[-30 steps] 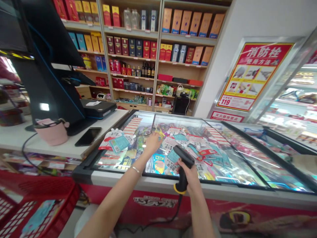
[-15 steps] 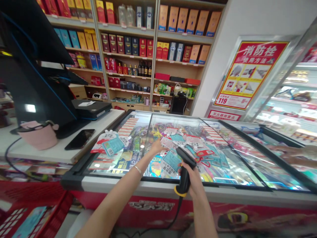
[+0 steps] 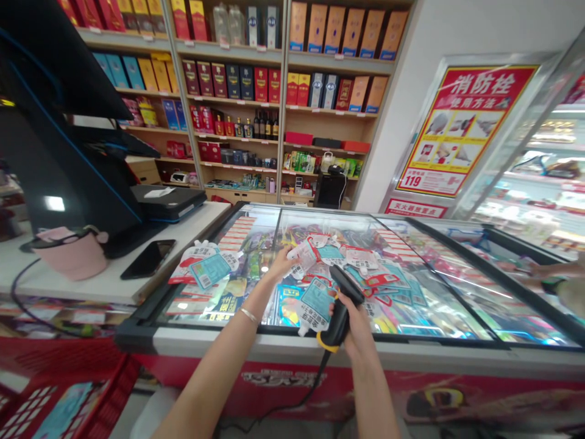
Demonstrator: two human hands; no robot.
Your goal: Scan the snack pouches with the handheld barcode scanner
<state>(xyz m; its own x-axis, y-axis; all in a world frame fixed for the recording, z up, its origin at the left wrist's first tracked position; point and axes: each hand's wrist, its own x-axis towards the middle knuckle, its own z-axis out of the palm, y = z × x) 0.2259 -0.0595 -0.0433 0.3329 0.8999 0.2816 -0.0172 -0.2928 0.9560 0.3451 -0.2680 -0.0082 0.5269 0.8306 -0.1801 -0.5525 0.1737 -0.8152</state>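
Observation:
My left hand pinches a white spouted pouch with red trim above the glass lid of a chest freezer. My right hand grips a black corded barcode scanner with a yellow ring at its base. Just in front of the scanner, a white pouch with a teal label lies near the lid's front frame, touching my right fingers. Several similar pouches are spread over the glass, and another lies to the left of my left hand.
A white counter to my left bears a black phone, a pink cup and a black checkout terminal. A red basket sits low at left. A co-worker's hand reaches over the freezer at right.
My left hand has risen farther over the lid with a white pouch in its fingers. The teal-labelled pouch now sits nearer me, and the scanner has moved slightly toward me.

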